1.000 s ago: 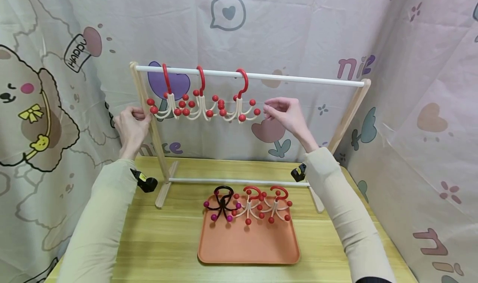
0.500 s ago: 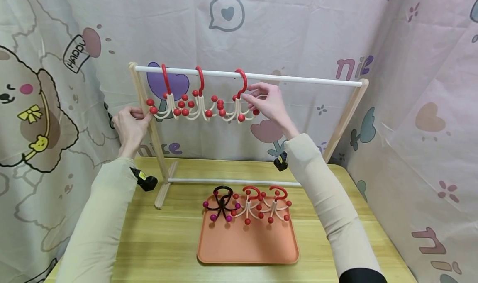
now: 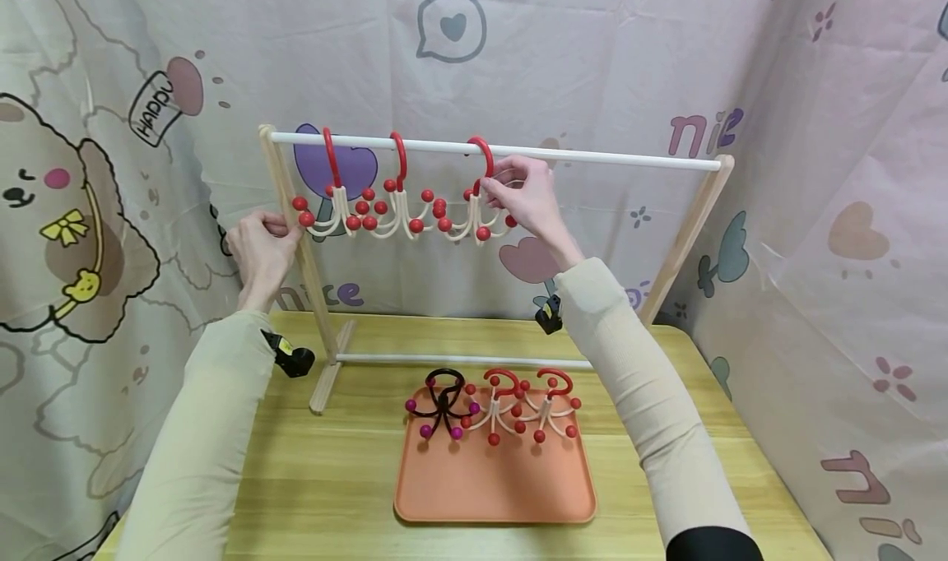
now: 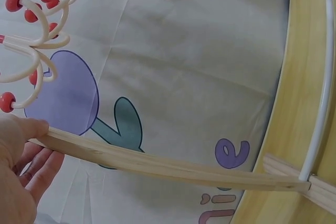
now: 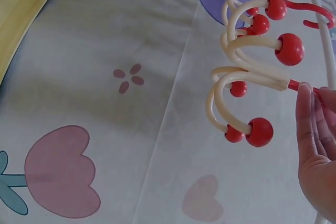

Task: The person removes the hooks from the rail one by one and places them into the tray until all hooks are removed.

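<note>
Basically, the rightmost hanging hanger (image 3: pixel 475 209) hung from the white rail (image 3: pixel 607 158), just left of the right hand (image 3: pixel 526 195), long axis roughly upright. Right thumb and fingertips pinched its red stem (image 5: pixel 294 84) from the right; left hand (image 3: pixel 262 252), farther off, had fingers clamped on the left post (image 3: pixel 314 289).

Rail (image 3: pixel 600 158) was white, its end posts (image 3: pixel 313 294) pale wood. From rail's left end to middle, hangers (image 3: pixel 401 206) were red-hooked, cream-armed, red-balled. Tray (image 3: pixel 492 487) was plain salmon; near its far right corner, hanger pair (image 3: pixel 494 414) had same colours; at far left corner, black hanger (image 3: pixel 443 403) bore magenta balls. Table (image 3: pixel 318 479) showed yellowish wood grain. Curtain (image 3: pixel 607 67) was whitish, printed with purple and pink tulips (image 3: pixel 359 166).
</note>
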### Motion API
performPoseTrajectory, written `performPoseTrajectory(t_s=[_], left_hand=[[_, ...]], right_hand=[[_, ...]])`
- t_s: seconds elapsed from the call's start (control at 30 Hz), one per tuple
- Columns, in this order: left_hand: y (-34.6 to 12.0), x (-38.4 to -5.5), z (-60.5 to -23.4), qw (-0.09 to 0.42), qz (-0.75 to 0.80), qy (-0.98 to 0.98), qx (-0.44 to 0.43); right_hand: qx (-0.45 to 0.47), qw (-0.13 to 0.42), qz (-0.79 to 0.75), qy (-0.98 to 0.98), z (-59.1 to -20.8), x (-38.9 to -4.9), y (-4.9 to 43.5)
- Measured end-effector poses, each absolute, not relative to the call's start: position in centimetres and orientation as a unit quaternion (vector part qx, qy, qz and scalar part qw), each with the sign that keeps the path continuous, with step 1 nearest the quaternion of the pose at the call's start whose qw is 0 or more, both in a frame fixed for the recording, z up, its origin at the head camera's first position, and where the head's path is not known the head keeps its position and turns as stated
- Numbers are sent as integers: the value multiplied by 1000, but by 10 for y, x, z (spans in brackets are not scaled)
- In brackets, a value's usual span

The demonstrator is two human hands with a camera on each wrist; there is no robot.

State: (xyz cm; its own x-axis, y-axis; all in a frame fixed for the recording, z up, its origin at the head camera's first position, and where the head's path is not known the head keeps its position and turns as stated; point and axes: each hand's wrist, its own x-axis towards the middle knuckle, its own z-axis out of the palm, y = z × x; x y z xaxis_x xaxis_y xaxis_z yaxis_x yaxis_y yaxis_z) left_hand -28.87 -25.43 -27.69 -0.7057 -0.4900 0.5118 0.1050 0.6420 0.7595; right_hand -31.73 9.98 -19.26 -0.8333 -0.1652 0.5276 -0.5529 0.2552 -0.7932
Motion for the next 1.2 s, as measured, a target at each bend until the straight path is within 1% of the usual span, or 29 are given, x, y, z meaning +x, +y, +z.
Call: performPoseTrajectory(t_s=[0.37,0.9,1.2], left_hand=[[-254,-288,-278,364,-401,-833,117],[-253,-289,-277,368,-403,-830,113],[-254,-289,-277,366,-406,-829,115]], right_hand=[[236,190,548,-780,-194,-318,99],[240,203,577,-753,-191,-315,103],[222,214,589,-747,-189,-310,106]])
